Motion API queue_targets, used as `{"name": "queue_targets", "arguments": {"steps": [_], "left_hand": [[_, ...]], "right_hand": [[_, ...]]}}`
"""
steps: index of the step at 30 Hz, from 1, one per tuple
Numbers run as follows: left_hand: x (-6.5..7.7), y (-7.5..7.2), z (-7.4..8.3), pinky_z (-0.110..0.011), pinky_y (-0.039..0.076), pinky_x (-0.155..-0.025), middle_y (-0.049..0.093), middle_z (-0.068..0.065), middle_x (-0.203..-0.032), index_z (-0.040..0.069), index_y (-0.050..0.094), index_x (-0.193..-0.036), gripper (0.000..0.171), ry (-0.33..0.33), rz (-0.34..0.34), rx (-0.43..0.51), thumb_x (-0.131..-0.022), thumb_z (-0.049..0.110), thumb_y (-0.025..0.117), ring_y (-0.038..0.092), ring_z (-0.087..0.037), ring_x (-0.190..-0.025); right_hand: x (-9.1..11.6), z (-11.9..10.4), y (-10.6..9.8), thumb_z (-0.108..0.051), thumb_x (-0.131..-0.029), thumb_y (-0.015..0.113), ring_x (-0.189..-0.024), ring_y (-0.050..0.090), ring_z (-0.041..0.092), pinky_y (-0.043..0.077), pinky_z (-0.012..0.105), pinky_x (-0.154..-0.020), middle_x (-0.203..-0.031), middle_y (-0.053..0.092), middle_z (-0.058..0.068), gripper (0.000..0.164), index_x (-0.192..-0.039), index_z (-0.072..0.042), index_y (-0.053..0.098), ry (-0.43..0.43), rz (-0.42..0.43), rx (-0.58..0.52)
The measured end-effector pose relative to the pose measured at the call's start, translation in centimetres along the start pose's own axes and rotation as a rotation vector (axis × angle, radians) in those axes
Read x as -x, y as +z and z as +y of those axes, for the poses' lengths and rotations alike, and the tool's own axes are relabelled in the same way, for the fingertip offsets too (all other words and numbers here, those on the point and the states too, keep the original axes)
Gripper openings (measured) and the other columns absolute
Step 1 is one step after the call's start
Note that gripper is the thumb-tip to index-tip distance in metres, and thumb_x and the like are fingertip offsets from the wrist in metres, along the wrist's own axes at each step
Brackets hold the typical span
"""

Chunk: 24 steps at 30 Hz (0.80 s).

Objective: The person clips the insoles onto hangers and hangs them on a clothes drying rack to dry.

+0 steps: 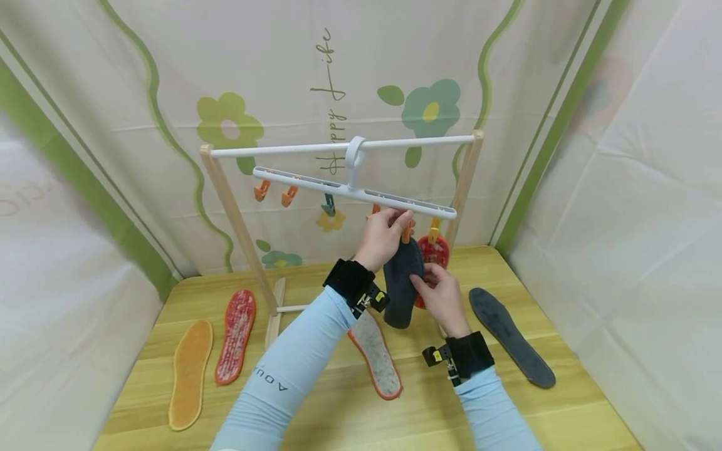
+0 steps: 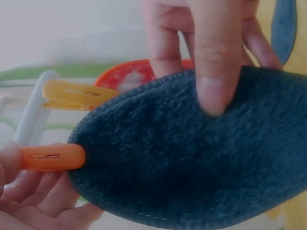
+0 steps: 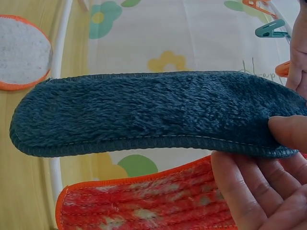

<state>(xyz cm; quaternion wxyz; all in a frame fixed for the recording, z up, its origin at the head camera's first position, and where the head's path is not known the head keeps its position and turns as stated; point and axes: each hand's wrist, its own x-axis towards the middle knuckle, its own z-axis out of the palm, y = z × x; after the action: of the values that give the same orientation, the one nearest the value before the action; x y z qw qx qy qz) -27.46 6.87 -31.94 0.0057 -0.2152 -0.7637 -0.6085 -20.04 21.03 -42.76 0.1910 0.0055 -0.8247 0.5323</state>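
Note:
A dark blue-grey fuzzy insole hangs upright below a white clip hanger. An orange clip bites its top end. My left hand pinches this clip just under the hanger bar. Between thumb and fingers, my right hand grips the insole's right edge; in the right wrist view its thumb lies on the fuzzy face. Close behind, a red patterned insole hangs from a yellow clip, partly covered by the dark insole and right hand.
The hanger hooks over a white rod on a wooden-legged stand. Orange clips and a green clip dangle at left. On the table lie a tan insole, a red insole, a grey insole and another dark insole.

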Motion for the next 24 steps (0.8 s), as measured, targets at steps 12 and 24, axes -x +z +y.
{"name": "queue_targets", "arguments": {"steps": [12, 24], "left_hand": [[0.3, -0.06, 0.15, -0.031, 0.051, -0.08, 0.069, -0.003, -0.094, 0.007, 0.069, -0.112, 0.028, 0.009, -0.005, -0.007, -0.103, 0.029, 0.054, 0.061, -0.016, -0.084], [0.49, -0.28, -0.08, -0.035, 0.05, -0.093, 0.07, -0.005, -0.104, 0.006, 0.067, -0.121, 0.031, 0.027, -0.028, -0.017, -0.103, 0.028, 0.053, 0.062, -0.016, -0.098]], "right_hand": [[-0.17, -0.56, 0.18, -0.019, -0.095, 0.07, -0.089, 0.068, 0.025, 0.057, 0.04, -0.08, -0.101, 0.07, 0.013, 0.024, -0.112, -0.002, 0.067, 0.008, -0.002, 0.002], [-0.76, -0.29, 0.32, -0.02, -0.095, 0.069, -0.087, 0.068, 0.025, 0.058, 0.037, -0.078, -0.101, 0.07, 0.013, 0.026, -0.115, -0.003, 0.067, 0.041, -0.018, -0.001]]}}
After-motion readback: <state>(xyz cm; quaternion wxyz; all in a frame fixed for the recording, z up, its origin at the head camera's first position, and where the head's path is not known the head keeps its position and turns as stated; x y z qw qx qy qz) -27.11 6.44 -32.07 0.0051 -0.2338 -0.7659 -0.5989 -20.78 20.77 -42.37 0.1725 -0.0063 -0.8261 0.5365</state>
